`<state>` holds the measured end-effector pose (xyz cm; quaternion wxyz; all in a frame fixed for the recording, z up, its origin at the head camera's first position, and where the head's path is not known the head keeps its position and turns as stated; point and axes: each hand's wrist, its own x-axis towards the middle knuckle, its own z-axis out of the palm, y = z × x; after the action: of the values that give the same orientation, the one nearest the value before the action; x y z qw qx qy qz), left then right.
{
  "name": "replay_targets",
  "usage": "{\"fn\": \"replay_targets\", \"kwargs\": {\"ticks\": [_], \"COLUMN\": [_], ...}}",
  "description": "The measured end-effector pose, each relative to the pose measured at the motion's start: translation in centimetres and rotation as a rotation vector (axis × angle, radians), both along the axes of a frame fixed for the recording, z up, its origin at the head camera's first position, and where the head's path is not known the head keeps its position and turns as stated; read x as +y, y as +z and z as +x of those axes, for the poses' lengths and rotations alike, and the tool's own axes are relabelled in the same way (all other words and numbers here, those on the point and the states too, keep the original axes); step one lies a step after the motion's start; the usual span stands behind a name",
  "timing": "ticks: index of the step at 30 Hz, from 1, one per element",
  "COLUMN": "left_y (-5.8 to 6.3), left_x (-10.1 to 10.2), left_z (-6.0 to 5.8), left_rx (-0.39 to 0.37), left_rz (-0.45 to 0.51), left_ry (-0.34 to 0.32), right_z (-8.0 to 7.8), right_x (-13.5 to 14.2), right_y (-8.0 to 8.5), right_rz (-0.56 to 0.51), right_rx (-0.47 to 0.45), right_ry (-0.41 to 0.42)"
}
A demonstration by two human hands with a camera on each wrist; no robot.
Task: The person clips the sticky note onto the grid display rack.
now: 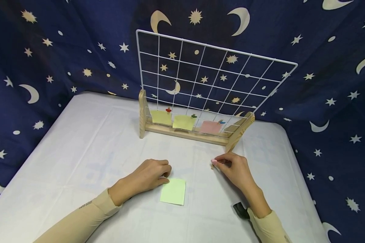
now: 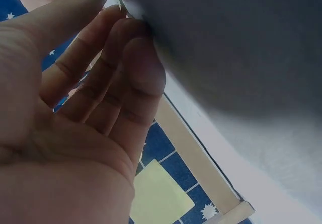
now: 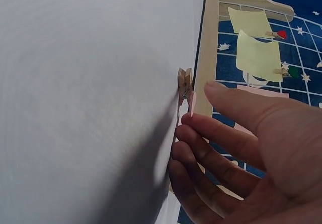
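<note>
A pale green sticky note (image 1: 173, 192) lies on the white-covered table. My left hand (image 1: 150, 173) is at its upper left corner, the thumb tip at the note's edge. In the left wrist view that hand's fingers (image 2: 136, 83) bend loosely, with a gap between them and the thumb. My right hand (image 1: 235, 168) is at a small wooden clothespin (image 3: 184, 85) with a pink piece (image 3: 193, 104) on it. The right index fingertip touches the pink piece, while the thumb stands apart from the pin in the right wrist view.
Behind the hands stands a white wire grid (image 1: 211, 72) on a wooden base (image 1: 185, 135). Clipped low on it are two yellow notes (image 1: 161, 117) and a pink note (image 1: 211, 127), with red, green and blue-topped pins. A starry dark blue cloth (image 1: 88, 33) hangs around the table.
</note>
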<state>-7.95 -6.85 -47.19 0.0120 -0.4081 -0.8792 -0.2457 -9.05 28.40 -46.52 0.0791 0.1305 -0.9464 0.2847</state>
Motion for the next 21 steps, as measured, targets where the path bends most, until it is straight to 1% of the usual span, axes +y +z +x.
{"fn": "replay_targets", "kwargs": {"ticks": [4,7,11,15,21], "left_y": [-0.13,-0.18,-0.09,-0.12,-0.28], "left_x": [-0.05,-0.02,0.0,0.09,0.29], "left_z": [0.13,0.21,0.3,0.29,0.16], "left_rx": [0.024,0.038,0.042,0.004,-0.094], "left_rz": [-0.002,-0.019,-0.052,-0.076,-0.053], "left_ry": [-0.014,-0.023,-0.02,-0.016,-0.006], "right_z": [0.02,0.07,-0.01,-0.08,-0.11], "right_x": [-0.08,-0.06,-0.03,0.04,0.17], "right_y": [-0.03,-0.05,-0.18,-0.3,-0.45], "right_rz": [0.008,0.017,0.021,0.018,0.008], "right_rx": [-0.002,0.009,0.028,0.034,0.038], "right_ry": [0.002,0.009,0.025,0.024,0.022]}}
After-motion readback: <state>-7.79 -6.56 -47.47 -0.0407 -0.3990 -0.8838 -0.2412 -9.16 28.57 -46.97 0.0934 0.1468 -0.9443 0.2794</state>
